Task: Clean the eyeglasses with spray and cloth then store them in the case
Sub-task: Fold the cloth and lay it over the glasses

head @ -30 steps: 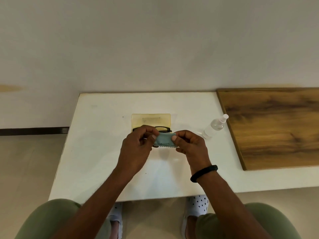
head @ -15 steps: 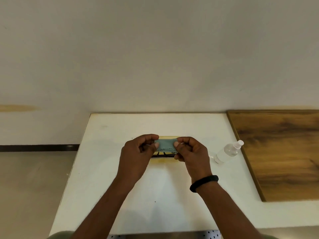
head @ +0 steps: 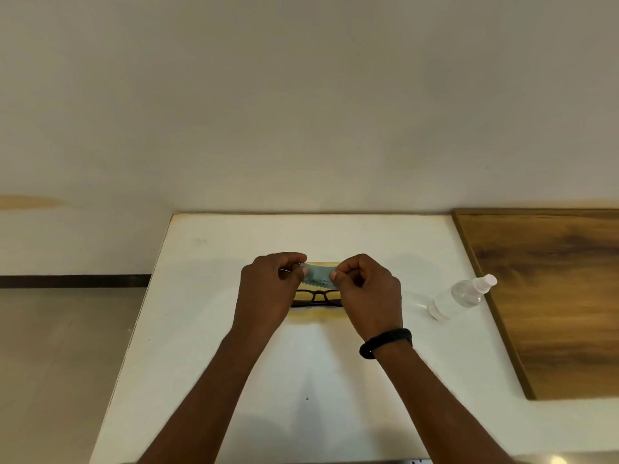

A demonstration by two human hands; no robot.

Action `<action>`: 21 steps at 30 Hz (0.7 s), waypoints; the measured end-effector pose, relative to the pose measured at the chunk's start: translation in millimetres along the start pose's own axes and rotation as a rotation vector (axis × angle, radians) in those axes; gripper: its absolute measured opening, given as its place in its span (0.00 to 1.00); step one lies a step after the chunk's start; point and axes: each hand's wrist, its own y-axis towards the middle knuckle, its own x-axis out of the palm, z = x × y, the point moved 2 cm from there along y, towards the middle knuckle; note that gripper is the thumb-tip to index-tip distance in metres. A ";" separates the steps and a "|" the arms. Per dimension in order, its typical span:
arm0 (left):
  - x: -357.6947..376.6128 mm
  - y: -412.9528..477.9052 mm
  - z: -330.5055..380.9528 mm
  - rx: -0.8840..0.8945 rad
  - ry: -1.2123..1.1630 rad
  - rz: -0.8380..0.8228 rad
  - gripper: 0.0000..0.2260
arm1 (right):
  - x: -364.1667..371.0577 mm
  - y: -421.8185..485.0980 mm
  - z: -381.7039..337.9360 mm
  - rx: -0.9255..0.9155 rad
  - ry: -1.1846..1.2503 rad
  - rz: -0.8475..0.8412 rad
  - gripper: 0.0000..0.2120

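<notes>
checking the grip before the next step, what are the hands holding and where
Both hands hold the blue cloth: left hand pinches its left end, right hand its right end.

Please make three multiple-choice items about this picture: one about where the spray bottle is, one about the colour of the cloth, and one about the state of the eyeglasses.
1. Where is the spray bottle?
A. Lying on the white table, to the right of the hands
B. Standing on the wooden board
C. Held in the left hand

2. What colour is the cloth?
A. Red
B. Light blue-green
C. Black

3. In what state are the eyeglasses?
A. Worn by the person
B. Held up in the right hand
C. Lying in the open yellow case

Answers:
1 A: the spray bottle lies on its side on the white table, beside the wooden board.
2 B: the cloth, stretched between the left hand and the right hand, is light blue-green.
3 C: the eyeglasses rest in the yellow case under the hands.
</notes>
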 end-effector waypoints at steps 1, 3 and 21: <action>1.3 1.0 -1.1 -0.010 0.009 -0.015 0.09 | -0.2 -0.4 1.3 -0.006 -0.019 0.001 0.06; 3.9 1.0 -5.1 -0.024 0.024 -0.045 0.09 | -1.0 -0.7 2.9 -0.021 -0.047 0.000 0.06; 11.5 -7.3 -5.5 -0.031 0.389 -0.118 0.11 | 11.6 -10.6 15.7 -0.257 -0.392 -0.033 0.04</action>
